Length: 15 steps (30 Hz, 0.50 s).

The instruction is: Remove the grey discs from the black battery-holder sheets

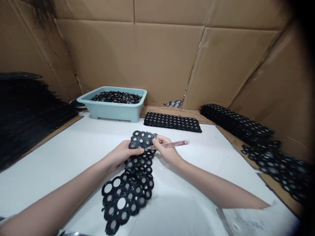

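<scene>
A black sheet of joined rings [133,193] lies partly on the white table, its upper end raised between my two hands. My left hand [123,152] grips the left edge of that end, the thumb lying across the rings. My right hand [167,150] holds a reddish, clear pen-like tool [176,144] between thumb and fingers at the sheet's right edge. The tool's pale tip points left and meets the rings near my left thumb. Some rings in the lower part show white centres, others grey.
A light blue tub [113,111] of black rings stands at the back left. A flat ring mat [172,122] lies right of it. Black stacks [24,114] rise at far left; more mats [236,123] and loose ring pieces [278,164] line the right. Cardboard walls [157,55] enclose the table [197,177].
</scene>
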Each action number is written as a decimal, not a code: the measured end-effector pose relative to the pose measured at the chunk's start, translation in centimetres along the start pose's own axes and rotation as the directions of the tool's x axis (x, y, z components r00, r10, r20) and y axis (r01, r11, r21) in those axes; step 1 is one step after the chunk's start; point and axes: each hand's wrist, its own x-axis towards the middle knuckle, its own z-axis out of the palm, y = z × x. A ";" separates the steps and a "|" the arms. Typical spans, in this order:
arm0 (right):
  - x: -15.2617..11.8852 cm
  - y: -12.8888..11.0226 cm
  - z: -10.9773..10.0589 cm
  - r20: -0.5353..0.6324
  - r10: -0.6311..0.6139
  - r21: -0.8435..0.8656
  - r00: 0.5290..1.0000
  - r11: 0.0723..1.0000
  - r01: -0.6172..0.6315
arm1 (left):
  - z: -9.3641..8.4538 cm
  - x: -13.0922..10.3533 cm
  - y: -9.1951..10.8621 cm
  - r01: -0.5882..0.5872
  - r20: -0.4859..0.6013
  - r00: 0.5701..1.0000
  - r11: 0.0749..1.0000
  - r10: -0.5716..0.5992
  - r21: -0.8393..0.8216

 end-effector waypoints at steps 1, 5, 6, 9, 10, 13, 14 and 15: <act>0.0 0.0 0.0 0.002 -0.014 -0.020 1.000 1.000 0.014 | 0.0 0.1 0.0 0.008 -0.018 1.000 1.000 -0.008 0.005; -0.3 -0.4 0.1 0.006 -0.112 -0.130 0.994 0.985 0.112 | 0.1 0.3 -0.3 0.017 -0.095 0.995 1.000 -0.016 0.008; -0.5 -0.6 0.2 0.004 -0.140 -0.173 0.990 0.975 0.139 | 0.1 0.3 -0.4 0.019 -0.112 0.994 1.000 -0.018 0.012; -0.7 -1.0 0.2 0.005 -0.197 -0.277 0.980 0.942 0.190 | 0.2 0.2 -0.4 0.024 -0.132 0.991 0.999 -0.021 0.021; -0.8 -1.0 0.2 0.007 -0.201 -0.284 0.980 0.939 0.195 | 0.3 0.2 -0.4 0.023 -0.131 0.991 1.000 -0.020 0.021; -0.6 -0.8 0.2 0.012 -0.181 -0.221 0.983 0.959 0.179 | 0.4 0.0 -0.3 0.007 -0.113 0.994 1.000 -0.005 0.010; -0.5 -0.6 0.2 0.014 -0.170 -0.191 0.985 0.967 0.170 | 0.4 0.0 -0.4 0.002 -0.103 0.995 1.000 -0.002 0.004; -0.4 -0.5 0.2 0.017 -0.160 -0.168 0.987 0.973 0.160 | 0.4 0.0 -0.4 0.000 -0.092 0.996 1.000 -0.001 -0.003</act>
